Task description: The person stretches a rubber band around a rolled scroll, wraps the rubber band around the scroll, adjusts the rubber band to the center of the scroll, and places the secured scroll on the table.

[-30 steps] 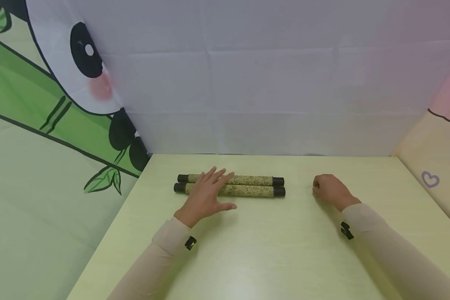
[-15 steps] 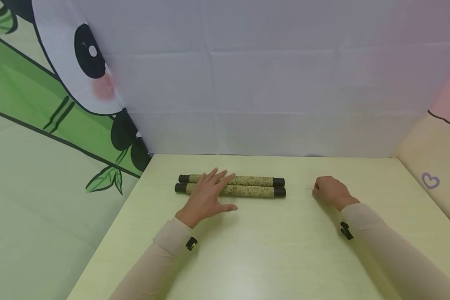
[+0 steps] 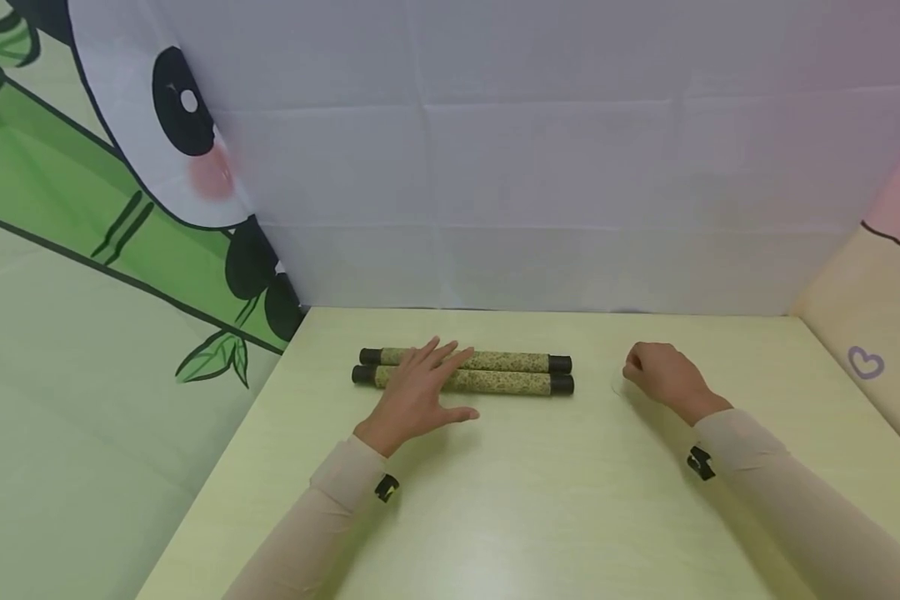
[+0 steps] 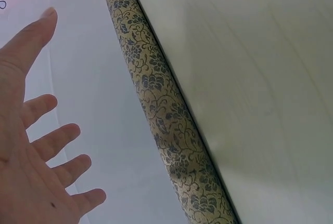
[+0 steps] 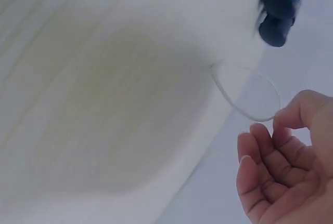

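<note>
Two rolled scrolls lie side by side across the table: a far scroll (image 3: 513, 362) and a near scroll (image 3: 506, 382), both covered in gold-and-dark floral cloth with black end knobs. My left hand (image 3: 414, 398), fingers spread, is over their left half; in the left wrist view the open palm (image 4: 31, 167) stands apart from the one visible scroll (image 4: 164, 109). To the right of the scrolls, my right hand (image 3: 663, 377) pinches a thin, pale, see-through loop (image 5: 229, 101), like a rubber band, between thumb and forefinger. Its other fingers are curled loosely.
The pale yellow table (image 3: 495, 500) reaches to a whitish cloth backdrop (image 3: 540, 183). Printed cartoon cloth (image 3: 60, 375) hangs at the left and a peach panel (image 3: 870, 308) at the right. Black camera mounts (image 3: 700, 463) sit at the wrists.
My right hand has risen and turned slightly, still pinching the loop, which now hangs lower in view. The left hand keeps its place over the scrolls; the head view has shifted a little.
</note>
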